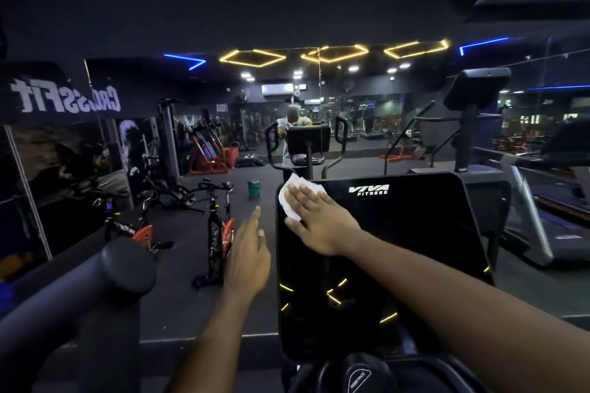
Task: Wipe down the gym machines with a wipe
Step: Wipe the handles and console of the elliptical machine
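Where the dark gym floor (178,303) meets a mirror wall (367,115), spin bikes (219,233) stand, and a small green bucket (254,188) sits beyond them, contents not visible. The right hand (319,222), fingers straight, presses the white wipe (292,198) on the black console screen (408,249) at its upper left corner; the left hand (247,254) hovers beside, fingers stretched, holding nothing

A free gap runs between padded handle (123,268) and console (415,249), spin bike (218,233) standing beyond

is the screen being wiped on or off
Off, it seems: the screen is black, with only yellow light reflections low down.
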`<state>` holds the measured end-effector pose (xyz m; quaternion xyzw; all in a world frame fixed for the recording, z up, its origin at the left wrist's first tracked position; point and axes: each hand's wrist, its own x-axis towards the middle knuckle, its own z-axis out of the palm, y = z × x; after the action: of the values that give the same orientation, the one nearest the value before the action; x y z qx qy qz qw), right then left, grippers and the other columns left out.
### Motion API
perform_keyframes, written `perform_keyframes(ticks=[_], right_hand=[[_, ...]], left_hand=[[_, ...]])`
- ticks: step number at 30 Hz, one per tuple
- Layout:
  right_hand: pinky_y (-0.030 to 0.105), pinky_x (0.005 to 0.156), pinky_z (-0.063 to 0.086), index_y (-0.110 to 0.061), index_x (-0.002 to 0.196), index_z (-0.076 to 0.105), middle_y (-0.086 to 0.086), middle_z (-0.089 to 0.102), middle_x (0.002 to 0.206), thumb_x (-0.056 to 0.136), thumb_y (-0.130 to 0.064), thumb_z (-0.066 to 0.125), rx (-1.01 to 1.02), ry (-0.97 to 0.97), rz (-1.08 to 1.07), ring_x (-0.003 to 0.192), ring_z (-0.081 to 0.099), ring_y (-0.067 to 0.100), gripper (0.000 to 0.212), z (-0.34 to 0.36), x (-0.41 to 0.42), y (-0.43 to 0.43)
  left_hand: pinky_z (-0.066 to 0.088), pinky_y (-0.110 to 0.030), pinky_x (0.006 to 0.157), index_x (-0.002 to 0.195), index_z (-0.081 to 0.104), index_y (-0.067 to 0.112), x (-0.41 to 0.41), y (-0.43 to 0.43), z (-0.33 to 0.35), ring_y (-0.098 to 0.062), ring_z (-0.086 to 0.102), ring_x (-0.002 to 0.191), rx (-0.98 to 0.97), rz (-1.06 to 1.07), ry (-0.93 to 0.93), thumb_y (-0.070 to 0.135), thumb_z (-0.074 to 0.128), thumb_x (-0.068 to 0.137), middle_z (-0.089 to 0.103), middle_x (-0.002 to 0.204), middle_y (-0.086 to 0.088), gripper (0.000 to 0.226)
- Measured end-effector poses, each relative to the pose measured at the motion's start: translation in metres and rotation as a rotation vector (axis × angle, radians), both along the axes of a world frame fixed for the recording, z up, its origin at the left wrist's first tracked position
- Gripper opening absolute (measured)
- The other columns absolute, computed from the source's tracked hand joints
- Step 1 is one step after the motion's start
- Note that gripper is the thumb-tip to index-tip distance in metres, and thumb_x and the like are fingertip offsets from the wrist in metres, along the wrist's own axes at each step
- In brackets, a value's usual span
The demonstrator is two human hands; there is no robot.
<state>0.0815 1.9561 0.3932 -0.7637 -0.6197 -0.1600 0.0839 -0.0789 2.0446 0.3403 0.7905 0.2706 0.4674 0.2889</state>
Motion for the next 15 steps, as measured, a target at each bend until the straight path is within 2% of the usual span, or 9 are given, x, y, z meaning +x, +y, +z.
perform_keyframes(ticks=[3, 7, 9, 12, 15], right_hand=[[0.038, 0.127, -0.005, -0.021, 0.162, -0.006, -0.007, -0.017, 0.167, 0.103, -0.060, 0.020, 0.061, 0.089, -0.029, 0.153, -0.018, 0.011, 0.075, -0.001, -0.016, 0.020], [0.033, 0.125, -0.008, -0.027, 0.162, -0.004, -0.011, -0.016, 0.166, 0.104, -0.059, 0.022, -0.026, -0.065, 0.111, 0.152, -0.018, 0.007, 0.071, -0.023, -0.014, -0.009], [0.035, 0.126, -0.006, -0.029, 0.162, -0.003, -0.013, -0.013, 0.166, 0.105, -0.056, 0.019, -0.015, -0.089, 0.081, 0.153, -0.014, 0.005, 0.066, -0.018, 0.000, -0.016], [0.040, 0.127, -0.001, -0.024, 0.162, 0.000, -0.008, -0.007, 0.169, 0.104, -0.058, 0.020, 0.057, 0.025, -0.051, 0.154, -0.010, 0.009, 0.069, 0.007, 0.008, 0.003], [0.041, 0.127, -0.005, -0.019, 0.162, -0.002, -0.003, -0.009, 0.169, 0.103, -0.061, 0.021, 0.049, 0.093, -0.036, 0.154, -0.014, 0.013, 0.076, 0.014, -0.007, 0.028]], left_hand=[[0.030, -0.035, 0.120, 0.155, 0.038, 0.017, 0.000, -0.004, 0.000, -0.016, 0.038, 0.144, -0.030, 0.002, -0.018, 0.014, 0.038, 0.108, 0.044, 0.155, 0.000, 0.047], [0.033, -0.042, 0.120, 0.155, 0.038, 0.021, 0.001, -0.010, 0.001, -0.013, 0.039, 0.143, -0.056, -0.012, -0.072, 0.017, 0.036, 0.109, 0.045, 0.154, 0.002, 0.046], [0.033, -0.042, 0.120, 0.155, 0.038, 0.022, 0.000, -0.013, 0.002, -0.012, 0.040, 0.142, -0.053, -0.011, -0.072, 0.017, 0.036, 0.109, 0.045, 0.154, 0.002, 0.046], [0.032, -0.038, 0.120, 0.155, 0.037, 0.020, -0.004, -0.015, 0.003, -0.012, 0.039, 0.142, -0.026, -0.007, -0.050, 0.018, 0.036, 0.109, 0.045, 0.154, 0.002, 0.046], [0.030, -0.036, 0.121, 0.155, 0.038, 0.015, -0.003, -0.014, 0.003, -0.014, 0.036, 0.145, -0.015, 0.023, -0.054, 0.016, 0.036, 0.109, 0.042, 0.156, -0.001, 0.046]])
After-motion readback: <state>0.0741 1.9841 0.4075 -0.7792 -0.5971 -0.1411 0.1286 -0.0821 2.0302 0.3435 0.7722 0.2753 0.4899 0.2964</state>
